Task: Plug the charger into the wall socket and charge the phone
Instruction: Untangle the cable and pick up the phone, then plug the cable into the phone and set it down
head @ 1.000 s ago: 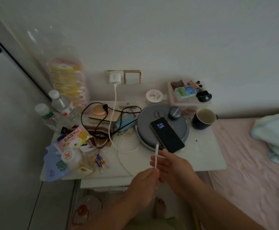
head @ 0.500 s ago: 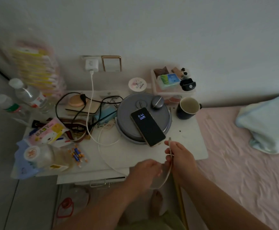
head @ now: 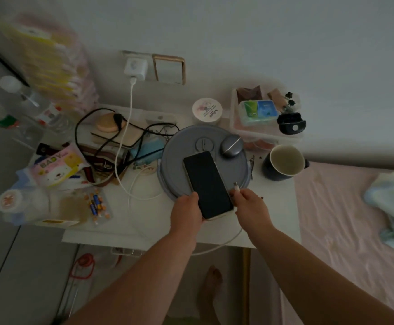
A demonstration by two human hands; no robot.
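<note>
A white charger sits plugged in the wall socket above the small white table. Its white cable drops down, loops over the table and runs under my arms. The dark phone, screen black, lies tilted on a round grey lid. My left hand grips the phone's lower left edge. My right hand pinches the cable's plug end, which points up just right of the phone's lower edge, apart from it.
A dark mug and a clear box of small items stand at the right back. Black cords, a baby wipes pack, bottles and batteries crowd the left. A pink bed lies to the right.
The phone's screen has gone dark. My left hand let go of the cable and took hold of the phone; my right hand brought the plug end up beside the phone.
</note>
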